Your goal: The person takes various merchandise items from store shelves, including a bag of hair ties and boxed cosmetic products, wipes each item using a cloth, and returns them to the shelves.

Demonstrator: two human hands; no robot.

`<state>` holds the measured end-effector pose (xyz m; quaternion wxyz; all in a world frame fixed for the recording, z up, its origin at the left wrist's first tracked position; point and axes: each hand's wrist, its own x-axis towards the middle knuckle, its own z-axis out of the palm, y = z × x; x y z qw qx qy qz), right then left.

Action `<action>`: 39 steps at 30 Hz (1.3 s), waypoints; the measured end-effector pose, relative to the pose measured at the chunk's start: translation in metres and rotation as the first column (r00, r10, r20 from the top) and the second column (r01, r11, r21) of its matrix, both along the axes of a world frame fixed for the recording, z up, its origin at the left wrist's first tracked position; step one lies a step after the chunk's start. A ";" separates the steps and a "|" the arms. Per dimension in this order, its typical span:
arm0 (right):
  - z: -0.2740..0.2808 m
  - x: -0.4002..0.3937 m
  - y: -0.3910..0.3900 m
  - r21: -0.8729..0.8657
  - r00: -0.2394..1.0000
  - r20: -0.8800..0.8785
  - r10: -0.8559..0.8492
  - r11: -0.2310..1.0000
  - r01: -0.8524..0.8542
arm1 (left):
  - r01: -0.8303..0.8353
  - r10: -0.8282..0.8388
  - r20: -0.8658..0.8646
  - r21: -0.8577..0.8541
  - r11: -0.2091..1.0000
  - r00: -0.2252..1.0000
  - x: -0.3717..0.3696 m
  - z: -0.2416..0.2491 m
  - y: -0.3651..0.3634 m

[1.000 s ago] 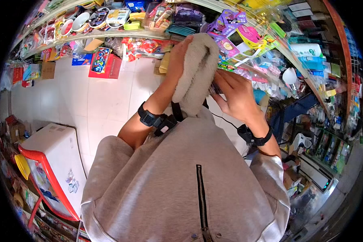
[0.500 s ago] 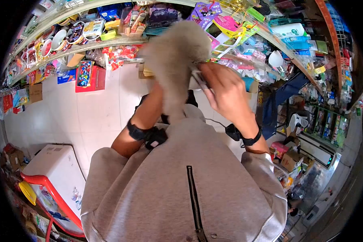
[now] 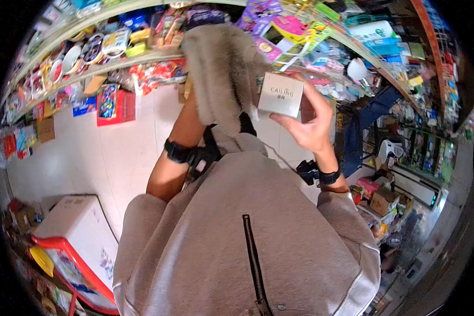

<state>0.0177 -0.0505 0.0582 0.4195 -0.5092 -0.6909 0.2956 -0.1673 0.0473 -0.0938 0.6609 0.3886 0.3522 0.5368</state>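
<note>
right hand (image 3: pixel 315 122) grips white box (image 3: pixel 280 96) by its edges, lettered face showing.

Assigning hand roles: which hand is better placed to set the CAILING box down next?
Right, I'd say: the right hand holds the box, thumb at its lower edge. The left hand is hidden by the fluffy cloth, so its grip can't be judged.

A person wears a loose, plain grey-beige top (image 3: pixel 205 226) with roomy sleeves (image 3: pixel 347 226) ending near the elbows. A dark zipper (image 3: pixel 252 253) with metal teeth runs down its middle, a small round snap (image 3: pixel 282 307) beside its lower end. Black straps circle both wrists: the left strap (image 3: pixel 178 151) adjoins a black unit with a pale patch (image 3: pixel 200 166), the right strap (image 3: pixel 330 177) a smaller black unit (image 3: pixel 307 171), apparently joined to a thin grey cable (image 3: pixel 279 157).
</note>
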 end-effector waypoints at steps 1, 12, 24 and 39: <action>0.003 0.001 0.003 0.013 1.000 0.014 -0.018 1.000 0.018 | 0.012 -0.011 0.018 -0.024 1.000 1.000 -0.001 0.000 -0.001; 0.011 0.009 0.003 0.268 0.999 -0.031 0.024 0.963 -0.014 | 0.165 -0.154 0.080 -0.157 0.974 0.985 -0.001 0.044 -0.053; -0.007 0.017 0.016 0.198 0.965 0.254 0.069 0.973 -0.122 | 0.243 -0.238 0.053 -0.282 0.928 0.970 -0.002 0.046 -0.069; 0.058 0.181 0.113 0.471 0.821 0.200 -0.535 0.787 0.398 | 0.063 0.109 0.346 -0.451 0.890 0.932 -0.102 -0.045 -0.082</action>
